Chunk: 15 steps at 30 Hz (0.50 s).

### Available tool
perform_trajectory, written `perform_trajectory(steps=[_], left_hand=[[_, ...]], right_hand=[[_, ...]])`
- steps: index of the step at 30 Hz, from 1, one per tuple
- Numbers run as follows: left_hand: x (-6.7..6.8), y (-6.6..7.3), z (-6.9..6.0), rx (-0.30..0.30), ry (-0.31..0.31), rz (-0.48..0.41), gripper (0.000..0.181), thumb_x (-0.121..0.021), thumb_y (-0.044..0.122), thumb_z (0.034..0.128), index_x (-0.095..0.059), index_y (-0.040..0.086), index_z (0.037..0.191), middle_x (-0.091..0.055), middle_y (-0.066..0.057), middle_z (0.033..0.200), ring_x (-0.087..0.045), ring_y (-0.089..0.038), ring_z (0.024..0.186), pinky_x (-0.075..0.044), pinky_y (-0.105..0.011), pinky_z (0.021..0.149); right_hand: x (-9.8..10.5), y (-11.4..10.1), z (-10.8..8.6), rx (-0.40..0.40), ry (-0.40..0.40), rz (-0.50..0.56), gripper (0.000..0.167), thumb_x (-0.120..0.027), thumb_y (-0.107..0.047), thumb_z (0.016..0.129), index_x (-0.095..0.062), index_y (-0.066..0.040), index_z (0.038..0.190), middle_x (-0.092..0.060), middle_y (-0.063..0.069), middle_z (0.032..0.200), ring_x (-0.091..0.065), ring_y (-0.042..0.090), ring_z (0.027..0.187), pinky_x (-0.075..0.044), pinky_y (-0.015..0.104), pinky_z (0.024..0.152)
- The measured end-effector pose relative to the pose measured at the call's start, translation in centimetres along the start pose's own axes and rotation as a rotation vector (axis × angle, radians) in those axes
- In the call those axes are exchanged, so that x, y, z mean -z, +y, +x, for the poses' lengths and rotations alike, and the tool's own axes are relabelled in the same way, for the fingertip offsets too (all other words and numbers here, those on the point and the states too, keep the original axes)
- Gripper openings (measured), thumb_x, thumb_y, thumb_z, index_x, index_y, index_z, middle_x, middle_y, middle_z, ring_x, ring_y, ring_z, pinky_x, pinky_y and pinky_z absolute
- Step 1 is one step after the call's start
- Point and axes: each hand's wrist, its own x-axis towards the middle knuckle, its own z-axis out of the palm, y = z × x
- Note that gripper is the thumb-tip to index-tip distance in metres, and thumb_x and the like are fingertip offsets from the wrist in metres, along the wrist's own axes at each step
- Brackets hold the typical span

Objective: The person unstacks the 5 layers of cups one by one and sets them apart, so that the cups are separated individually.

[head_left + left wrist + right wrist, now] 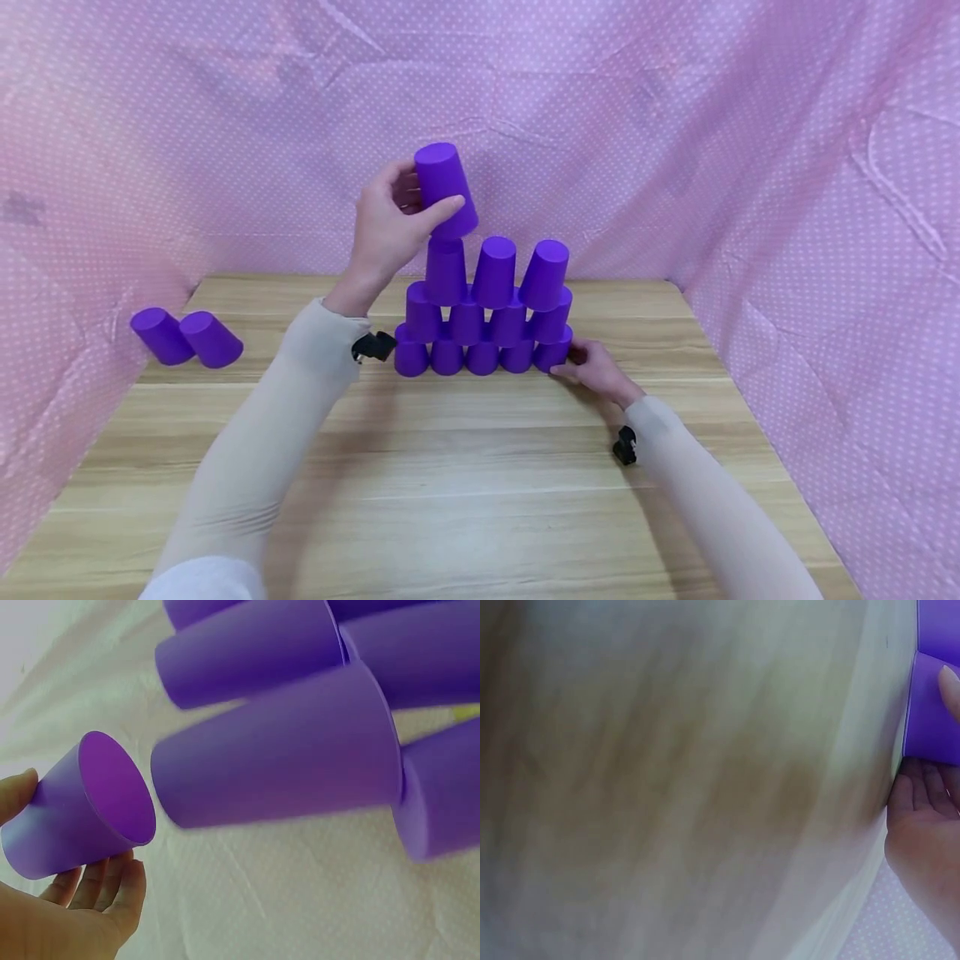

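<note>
Upside-down purple cups (482, 358) stand in a stepped stack, several in each of the two lower rows and three in the top row. My left hand (386, 221) grips another purple cup (444, 179), tilted and mouth down, over the top row's leftmost cup (446, 275). A small gap separates those two in the left wrist view, where the held cup's open mouth (118, 787) faces the stack. Low on the right, my right hand (600, 372) holds the bottom row's end cup (551, 357) between thumb and fingers; its fingers are partly hidden behind it.
Two more purple cups, one (161, 337) beside the other (212, 340), stand upside down at the table's left edge. The wooden table (465, 483) runs back to a pink dotted cloth (525, 92), which also hangs along both sides.
</note>
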Motion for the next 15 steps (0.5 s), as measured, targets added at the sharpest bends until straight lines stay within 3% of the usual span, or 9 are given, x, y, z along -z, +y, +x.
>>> perform_trajectory(steps=[7, 15], left_hand=[[3.3, -1.2, -0.6, 0.037, 0.106, 0.019, 0.056, -0.084, 0.020, 0.0743, -0.059, 0.006, 0.122, -0.064, -0.012, 0.110, -0.060, -0.022, 0.097, -0.050, -0.031, 0.087], [6.3, -4.8, -3.0, 0.120, 0.184, 0.115, 0.054, -0.082, 0.022, 0.0769, -0.058, 0.003, 0.122, -0.061, -0.013, 0.109, -0.057, -0.021, 0.097, -0.049, -0.031, 0.087]], right_hand=[[-0.1, 0.4, 0.1, 0.006, -0.009, 0.031, 0.057, -0.076, -0.013, 0.083, -0.051, 0.001, 0.133, -0.057, 0.020, 0.126, -0.052, 0.033, 0.118, -0.036, 0.045, 0.104], [0.0, 0.1, 0.0, 0.000, 0.007, 0.000, 0.054, -0.076, -0.011, 0.083, -0.054, 0.001, 0.130, -0.058, 0.019, 0.125, -0.053, 0.031, 0.116, -0.039, 0.042, 0.102]])
